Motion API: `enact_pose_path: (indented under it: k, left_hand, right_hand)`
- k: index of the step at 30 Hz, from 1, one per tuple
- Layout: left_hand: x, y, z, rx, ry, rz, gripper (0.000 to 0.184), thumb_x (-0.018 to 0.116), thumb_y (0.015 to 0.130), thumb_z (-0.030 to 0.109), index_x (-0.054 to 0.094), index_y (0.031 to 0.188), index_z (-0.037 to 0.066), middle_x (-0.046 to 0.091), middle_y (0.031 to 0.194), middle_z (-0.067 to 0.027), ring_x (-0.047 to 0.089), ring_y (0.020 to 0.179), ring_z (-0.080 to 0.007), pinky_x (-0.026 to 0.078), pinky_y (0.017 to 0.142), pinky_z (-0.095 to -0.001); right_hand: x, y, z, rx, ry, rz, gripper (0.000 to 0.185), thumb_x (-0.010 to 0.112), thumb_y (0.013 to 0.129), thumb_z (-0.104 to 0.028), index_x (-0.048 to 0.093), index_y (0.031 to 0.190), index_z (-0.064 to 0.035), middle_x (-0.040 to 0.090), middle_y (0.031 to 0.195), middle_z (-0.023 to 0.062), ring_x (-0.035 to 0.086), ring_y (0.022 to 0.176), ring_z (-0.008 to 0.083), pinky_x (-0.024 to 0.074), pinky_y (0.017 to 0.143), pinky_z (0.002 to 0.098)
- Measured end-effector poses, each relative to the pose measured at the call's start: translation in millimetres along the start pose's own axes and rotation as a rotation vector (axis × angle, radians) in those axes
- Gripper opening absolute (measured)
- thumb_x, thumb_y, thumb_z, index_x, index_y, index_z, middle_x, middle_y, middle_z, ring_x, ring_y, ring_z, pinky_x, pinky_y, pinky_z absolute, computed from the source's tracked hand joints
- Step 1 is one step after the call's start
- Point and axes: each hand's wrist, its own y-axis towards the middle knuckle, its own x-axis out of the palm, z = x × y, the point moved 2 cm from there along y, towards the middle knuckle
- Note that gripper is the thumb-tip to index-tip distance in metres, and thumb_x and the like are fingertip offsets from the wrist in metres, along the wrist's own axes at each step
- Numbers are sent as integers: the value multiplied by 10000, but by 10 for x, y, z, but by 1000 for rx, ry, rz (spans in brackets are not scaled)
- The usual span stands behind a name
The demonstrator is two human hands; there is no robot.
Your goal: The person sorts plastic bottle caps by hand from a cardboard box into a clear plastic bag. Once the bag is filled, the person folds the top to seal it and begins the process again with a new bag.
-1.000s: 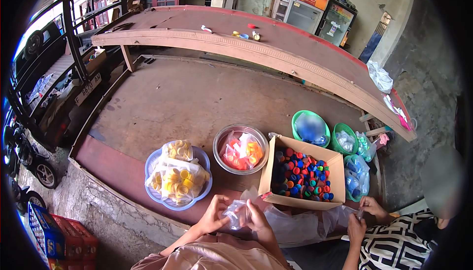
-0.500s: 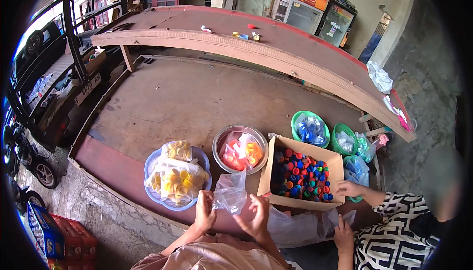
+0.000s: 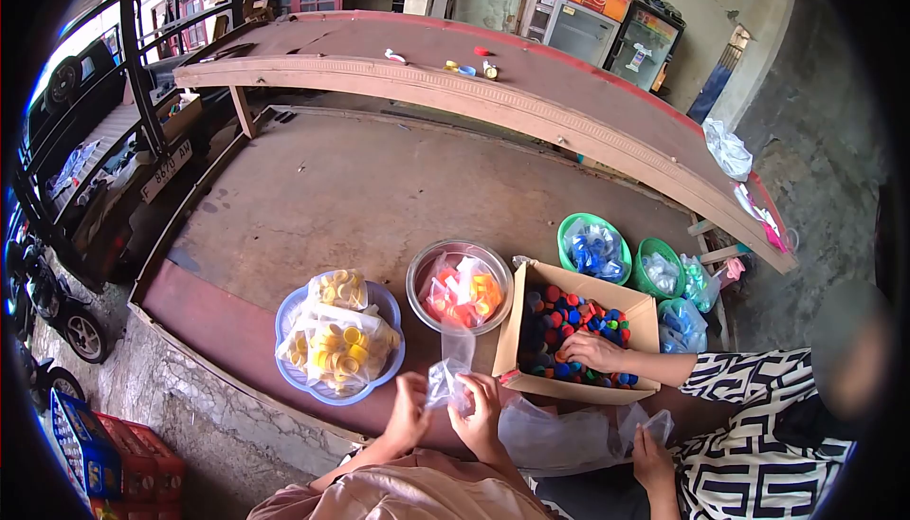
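A clear plastic bag (image 3: 447,384) hangs crumpled between my two hands, in front of the metal bowl. My left hand (image 3: 409,413) is closed at the bag's left edge, its fingers a little blurred. On the other side my right hand (image 3: 477,409) pinches the bag with bent fingers. Left of them stands a lavender basin (image 3: 286,349) with bags of yellow and cream bottle caps (image 3: 343,354). The metal bowl (image 3: 414,307) holds bags of orange and red caps (image 3: 482,294). A cardboard box (image 3: 647,335) of loose coloured caps (image 3: 559,316) is to the right.
A co-worker's hand (image 3: 595,351) reaches into the box; their other hand (image 3: 652,454) holds clear plastic. Green baskets (image 3: 626,255) with bagged caps stand at the right. More clear plastic (image 3: 555,439) lies along the near edge. A raised wooden shelf (image 3: 427,84) spans the table's back.
My hands have drawn closer together and the bag is bunched between them. The co-worker's hand has moved left from the box's edge into the caps.
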Motion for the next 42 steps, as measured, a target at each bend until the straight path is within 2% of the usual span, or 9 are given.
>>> enact_pose_path:
  k: [3, 9, 13, 17, 23, 25, 31, 39, 42]
  left_hand:
    - [-175, 108, 89, -37, -120, 228, 445, 470, 683, -143, 296, 1061, 17, 384, 913, -103, 419, 784, -151, 384, 652, -252]
    - [-153, 117, 401, 312, 373, 32, 516, 593, 583, -114, 392, 1047, -7, 420, 911, -158, 453, 855, -316, 400, 784, -378]
    - [-148, 105, 241, 146, 200, -105, 459, 607, 572, -100, 446, 991, -2, 450, 911, -146, 496, 798, -285, 442, 695, -347]
    - [-241, 168, 194, 82, 75, 94, 392, 567, 593, -120, 453, 949, 0, 443, 879, -136, 503, 731, -261, 450, 649, -308]
    - [-173, 188, 392, 373, 436, -74, 360, 642, 589, -19, 498, 916, 25, 491, 872, -131, 520, 774, -316, 455, 642, -372]
    - [-81, 135, 312, 236, 279, -161, 361, 637, 584, -37, 499, 912, 23, 492, 832, -124, 519, 744, -301, 456, 612, -357]
    - [-261, 202, 224, 31, 93, 137, 276, 541, 673, -114, 431, 894, 9, 433, 771, -114, 465, 629, -229, 393, 528, -300]
    - [-120, 150, 512, 158, 312, -163, 375, 582, 623, -61, 458, 965, 28, 471, 904, -127, 551, 727, -284, 476, 586, -364]
    - [-92, 117, 448, 130, 327, -239, 368, 595, 620, -45, 470, 956, 38, 477, 903, -110, 544, 610, -249, 477, 538, -348]
  right_hand:
    - [-9, 22, -29, 2, -3, -13, 494, 630, 581, 45, 559, 1061, -46, 528, 1010, 118, 523, 783, 228, 461, 655, 291]
    - [6, 34, 4, -98, -38, -112, 471, 605, 618, 48, 550, 1075, -52, 517, 1042, 130, 546, 919, 294, 479, 766, 362]
    - [-2, 0, -10, -118, -76, -125, 453, 613, 620, 44, 564, 1058, -59, 525, 1048, 105, 549, 929, 281, 491, 764, 346]
    - [-33, -17, 74, 30, -96, -82, 461, 610, 613, 56, 565, 1057, -61, 532, 1029, 112, 551, 931, 283, 495, 746, 349]
    - [-83, 40, 11, -69, -110, -22, 414, 596, 605, 60, 580, 1004, -47, 546, 975, 119, 549, 895, 300, 468, 768, 372]
    - [-19, 38, -83, -99, -98, -8, 412, 602, 604, 70, 591, 996, -59, 540, 972, 102, 561, 885, 268, 488, 754, 348]
    - [-80, 32, 98, 36, -129, 55, 429, 568, 606, 112, 588, 995, -66, 523, 983, 104, 563, 872, 255, 518, 691, 329]
    - [-130, 101, 30, -41, -132, 157, 359, 537, 591, 103, 597, 919, -30, 544, 862, 121, 571, 762, 256, 485, 633, 320]
    - [-196, 92, 94, 56, -105, 251, 322, 547, 588, 91, 590, 886, -24, 547, 846, 117, 560, 755, 268, 474, 636, 321]
